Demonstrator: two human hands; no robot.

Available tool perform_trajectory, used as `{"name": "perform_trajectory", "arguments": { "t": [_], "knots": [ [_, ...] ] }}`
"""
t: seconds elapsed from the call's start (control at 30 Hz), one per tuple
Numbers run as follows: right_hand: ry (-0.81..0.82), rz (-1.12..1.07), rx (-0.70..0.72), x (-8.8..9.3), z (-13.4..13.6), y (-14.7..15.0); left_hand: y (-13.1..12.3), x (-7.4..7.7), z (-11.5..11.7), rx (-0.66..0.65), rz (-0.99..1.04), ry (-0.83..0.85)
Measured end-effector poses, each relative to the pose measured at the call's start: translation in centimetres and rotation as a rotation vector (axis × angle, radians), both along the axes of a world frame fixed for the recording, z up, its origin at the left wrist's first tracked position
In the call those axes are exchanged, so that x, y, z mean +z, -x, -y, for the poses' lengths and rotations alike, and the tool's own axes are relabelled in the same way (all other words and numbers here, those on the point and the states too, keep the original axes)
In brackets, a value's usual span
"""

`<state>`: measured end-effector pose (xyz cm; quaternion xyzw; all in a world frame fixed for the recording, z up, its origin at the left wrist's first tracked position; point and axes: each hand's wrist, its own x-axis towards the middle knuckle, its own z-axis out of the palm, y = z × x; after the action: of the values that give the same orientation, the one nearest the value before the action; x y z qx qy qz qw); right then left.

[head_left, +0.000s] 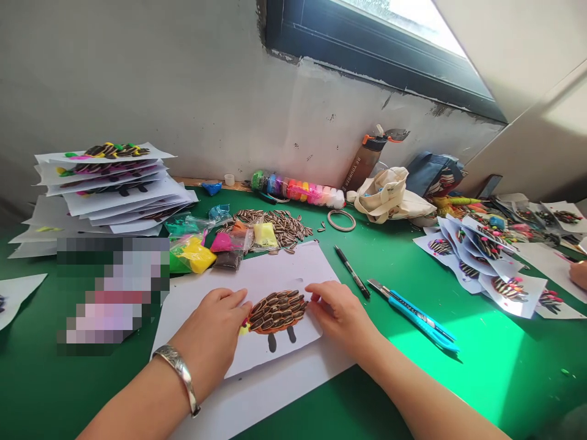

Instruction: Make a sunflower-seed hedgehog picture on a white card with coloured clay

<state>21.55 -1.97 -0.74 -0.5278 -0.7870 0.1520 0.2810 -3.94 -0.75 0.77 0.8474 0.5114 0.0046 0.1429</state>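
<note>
Left hand (pixel 208 333) and right hand (pixel 339 315) flank the seed-covered clay hedgehog (pixel 276 311).

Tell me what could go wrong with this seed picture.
The sunflower seeds on the orange clay could shift if the left hand or right hand presses carelessly; they seem only pressed in. The blue utility knife, blade apparently out, lies near the right hand and might nick it.
</note>
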Motion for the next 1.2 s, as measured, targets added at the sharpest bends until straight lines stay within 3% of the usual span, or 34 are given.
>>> {"name": "perform_trajectory", "arguments": {
  "t": [0.1, 0.47, 0.8, 0.97, 1.2],
  "knots": [
    [0.016, 0.053, -0.055, 0.3, 0.3, -0.3, 0.0, 0.0, 0.0, -0.003, -0.011, 0.002],
    [-0.030, 0.187, 0.008, -0.1, 0.4, 0.7, -0.1, 0.5, 0.1, -0.031, -0.085, 0.005],
    [-0.048, 0.154, 0.002, -0.5, 0.6, 1.0, -0.1, 0.2, -0.1, -0.027, -0.071, 0.012],
    [0.047, 0.050, -0.005, 0.1, 0.2, 0.4, 0.0, 0.1, 0.0, -0.016, -0.050, -0.004],
    [0.045, -0.075, -0.150, -0.5, -1.3, -1.0, 0.1, -0.2, 0.0, -0.006, -0.026, -0.037]
  ]
}}
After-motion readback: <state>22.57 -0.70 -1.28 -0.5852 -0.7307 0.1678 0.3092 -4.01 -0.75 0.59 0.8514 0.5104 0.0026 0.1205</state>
